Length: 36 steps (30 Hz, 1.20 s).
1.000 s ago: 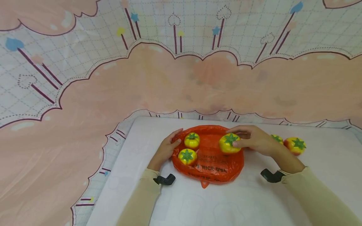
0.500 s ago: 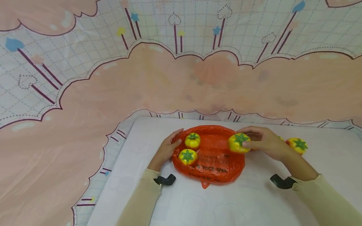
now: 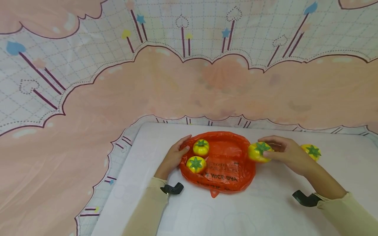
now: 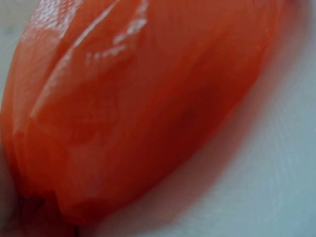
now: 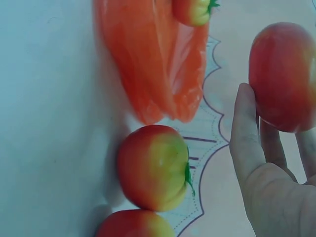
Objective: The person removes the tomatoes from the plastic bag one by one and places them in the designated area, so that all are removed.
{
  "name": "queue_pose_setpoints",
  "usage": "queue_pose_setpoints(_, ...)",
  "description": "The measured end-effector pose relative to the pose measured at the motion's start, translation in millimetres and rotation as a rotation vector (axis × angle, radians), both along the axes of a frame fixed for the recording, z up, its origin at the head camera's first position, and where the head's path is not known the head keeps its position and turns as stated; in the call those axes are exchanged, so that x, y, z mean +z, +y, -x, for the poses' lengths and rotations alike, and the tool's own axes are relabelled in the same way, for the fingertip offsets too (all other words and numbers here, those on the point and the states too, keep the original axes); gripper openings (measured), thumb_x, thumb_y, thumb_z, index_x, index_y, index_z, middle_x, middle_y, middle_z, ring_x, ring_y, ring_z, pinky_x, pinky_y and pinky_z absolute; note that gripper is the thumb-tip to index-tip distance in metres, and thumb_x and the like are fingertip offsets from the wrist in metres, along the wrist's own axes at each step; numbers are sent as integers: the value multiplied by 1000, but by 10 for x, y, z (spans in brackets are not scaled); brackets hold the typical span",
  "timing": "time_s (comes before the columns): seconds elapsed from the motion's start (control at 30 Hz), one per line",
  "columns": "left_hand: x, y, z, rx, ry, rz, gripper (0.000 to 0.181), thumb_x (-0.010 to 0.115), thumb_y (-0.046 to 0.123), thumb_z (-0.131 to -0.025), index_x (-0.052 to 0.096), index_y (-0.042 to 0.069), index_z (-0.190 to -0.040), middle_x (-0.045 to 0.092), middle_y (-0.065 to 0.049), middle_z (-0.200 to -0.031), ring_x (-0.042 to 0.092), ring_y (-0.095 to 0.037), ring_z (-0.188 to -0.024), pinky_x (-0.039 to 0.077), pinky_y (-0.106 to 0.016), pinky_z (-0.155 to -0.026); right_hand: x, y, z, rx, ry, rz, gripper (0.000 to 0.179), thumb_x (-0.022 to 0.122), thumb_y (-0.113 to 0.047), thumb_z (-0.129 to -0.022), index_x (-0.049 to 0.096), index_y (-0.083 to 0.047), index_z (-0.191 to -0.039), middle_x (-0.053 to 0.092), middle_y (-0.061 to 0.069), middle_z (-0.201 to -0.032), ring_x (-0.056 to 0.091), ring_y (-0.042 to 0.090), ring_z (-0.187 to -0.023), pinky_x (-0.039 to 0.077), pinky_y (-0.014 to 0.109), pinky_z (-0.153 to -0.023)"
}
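Observation:
My left hand (image 3: 172, 160) holds the left rim of a red plastic bag (image 3: 222, 149), spread wide with its inside facing up. Two toy tomatoes, an upper one (image 3: 201, 147) and a lower one (image 3: 196, 164), sit at the bag's left side, yellow with green star-shaped leaves. My right hand (image 3: 290, 155) pinches another toy tomato (image 3: 256, 152) between thumb and fingers, raised by the bag's right rim. The right wrist view shows the red underside of this held tomato (image 5: 281, 74). In the left wrist view, the bag's glossy side (image 4: 148, 108) fills most of the picture.
One more toy tomato (image 3: 312, 152) lies on the white table (image 3: 236, 216) right of my right hand. The right wrist view shows two on the table beside the bag, a nearer one (image 5: 153, 168) and a partly cut-off one (image 5: 133, 226). A patterned cloth (image 3: 206, 88) hangs behind.
My right hand has moved right with the toy tomato, from above the bag to its right rim. One table tomato is now hidden behind that hand in the head view. My left hand has stayed.

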<state>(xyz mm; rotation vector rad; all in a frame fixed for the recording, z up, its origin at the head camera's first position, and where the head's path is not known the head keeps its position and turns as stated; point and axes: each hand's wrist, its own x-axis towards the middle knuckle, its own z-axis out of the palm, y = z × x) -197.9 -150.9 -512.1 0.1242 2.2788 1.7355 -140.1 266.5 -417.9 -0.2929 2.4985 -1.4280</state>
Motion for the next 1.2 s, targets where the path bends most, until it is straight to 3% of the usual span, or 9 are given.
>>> queue_pose_setpoints(0.2,-8,-5,-10,-12,5,2,49,54,25,-107,45,34,-154,41,10,-162,31,-23,-155,29,-53,-125,-31,68,-69,-15,15,13,42,69,-31,-98,62,-16,-137,61,-16,-131,51,38,-134,58,21,-88)
queue_pose_setpoints(0.33,-10,-1,-8,-18,10,3,49,54,25,-107,45,33,-154,41,9,-161,31,-23,-154,29,-52,-125,-41,128,-116,-53,2,-8,46,69,-34,-98,60,-14,-138,59,-22,-130,51,44,-136,56,18,-88)
queue_pose_setpoints(0.43,-12,2,-5,-18,11,4,49,54,25,-107,45,32,-154,41,9,-161,31,-23,-154,29,-52,-125,-69,175,-144,-71,4,-47,48,69,-36,-98,59,-13,-139,59,-10,-138,51,46,-136,57,19,-88)
queue_pose_setpoints(0.57,-16,-1,-5,-10,10,7,48,54,25,-106,46,33,-154,42,9,-161,31,-23,-155,28,-53,-125,-109,221,-180,-81,-7,-97,53,69,-38,-98,57,-12,-142,52,16,-150,50,50,-135,61,39,-94)
queue_pose_setpoints(0.63,-17,-3,-7,-7,11,12,48,54,25,-106,46,34,-153,42,9,-161,31,-23,-154,28,-53,-125,-122,240,-197,-81,-6,-111,54,69,-38,-97,56,-11,-142,49,20,-151,50,53,-134,61,42,-94)
queue_pose_setpoints(0.77,-15,-5,-13,-8,12,12,48,54,26,-106,46,35,-153,42,9,-161,32,-23,-154,28,-53,-125,-145,275,-232,-81,7,-112,52,70,-35,-97,57,-10,-141,48,20,-151,51,51,-133,59,23,-90)
queue_pose_setpoints(0.83,-9,-4,-18,-8,14,9,48,54,26,-106,46,35,-153,41,9,-161,31,-23,-154,28,-53,-125,-159,291,-246,-85,6,-126,53,71,-36,-97,58,-10,-141,48,20,-151,52,50,-131,59,20,-88)
queue_pose_setpoints(1.07,-1,-4,-10,-6,8,9,48,54,27,-106,46,37,-152,41,10,-161,31,-23,-155,29,-53,-125,-233,337,-275,-93,-43,-163,59,70,-43,-95,55,-13,-144,44,20,-154,47,52,-136,57,54,-97)
queue_pose_setpoints(1.2,-14,-12,0,-5,16,13,48,54,26,-106,46,36,-153,42,9,-161,32,-23,-154,29,-53,-124,-248,348,-290,-81,-43,-150,60,71,-39,-96,54,-9,-145,42,24,-155,45,55,-137,57,56,-96)
